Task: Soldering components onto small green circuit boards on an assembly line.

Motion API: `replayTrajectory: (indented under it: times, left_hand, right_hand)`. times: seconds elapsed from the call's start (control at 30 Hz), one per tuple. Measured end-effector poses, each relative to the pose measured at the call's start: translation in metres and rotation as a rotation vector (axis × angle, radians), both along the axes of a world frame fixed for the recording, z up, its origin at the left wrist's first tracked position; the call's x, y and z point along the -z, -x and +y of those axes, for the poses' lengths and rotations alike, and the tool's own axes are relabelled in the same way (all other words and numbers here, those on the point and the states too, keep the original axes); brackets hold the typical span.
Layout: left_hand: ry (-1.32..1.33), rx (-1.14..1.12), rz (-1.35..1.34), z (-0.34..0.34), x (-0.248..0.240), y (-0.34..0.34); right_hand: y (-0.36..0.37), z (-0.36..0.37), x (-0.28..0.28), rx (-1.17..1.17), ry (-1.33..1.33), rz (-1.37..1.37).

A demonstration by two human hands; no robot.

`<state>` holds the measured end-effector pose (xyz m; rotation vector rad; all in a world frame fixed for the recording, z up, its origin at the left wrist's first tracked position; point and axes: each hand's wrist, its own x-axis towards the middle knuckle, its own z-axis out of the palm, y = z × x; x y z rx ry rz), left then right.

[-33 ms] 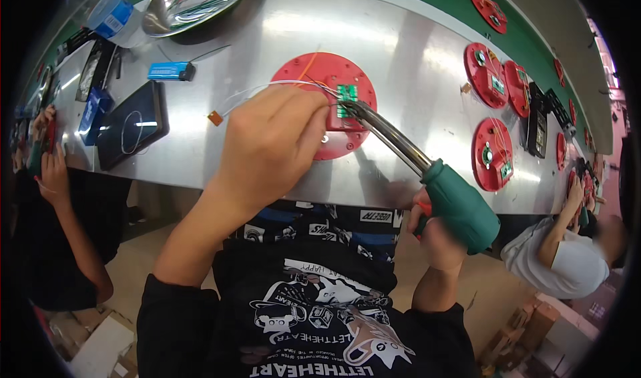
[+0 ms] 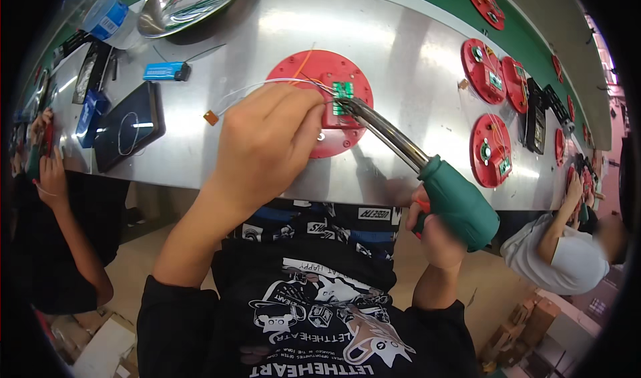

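A red round disc (image 2: 347, 69) lies on the metal table in front of me, with a small green circuit board (image 2: 343, 89) on its raised middle. My left hand (image 2: 264, 141) is over the disc's left side, its fingertips pinching a thin wire at the board's edge. White, orange and dark wires run past these fingers; a small brown piece (image 2: 211, 117) lies near the end of a pale wire. My right hand (image 2: 442, 241) grips a green-handled soldering gun (image 2: 461, 201) with a red trigger. Its metal tip meets the board beside my left fingertips; the exact contact point is hidden.
Left on the metal table (image 2: 400, 64) are a black tablet-like slab (image 2: 130, 127), a blue battery-like block (image 2: 167, 71), a bottle (image 2: 107, 21) and a steel bowl (image 2: 148, 19) of wires. More red discs (image 2: 491, 151) lie right. People work at both sides.
Both hands and the soldering gun keep their places at the board. Only the whole picture has shifted slightly.
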<state>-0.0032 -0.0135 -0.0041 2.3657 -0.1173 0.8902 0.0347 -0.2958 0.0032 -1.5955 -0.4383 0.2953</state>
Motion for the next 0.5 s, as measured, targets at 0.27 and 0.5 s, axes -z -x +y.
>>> replayTrajectory:
  times: [0.27, 0.5]
  left_hand:
    - [-0.019, -0.011, -0.022, 0.002, -0.001, 0.000]
    - [-0.023, -0.002, -0.004, 0.002, -0.001, 0.000]
  right_hand:
    - [-0.004, -0.011, -0.002, -0.102, 0.146, -0.049]
    - [0.001, 0.001, -0.010, -0.036, -0.005, -0.027]
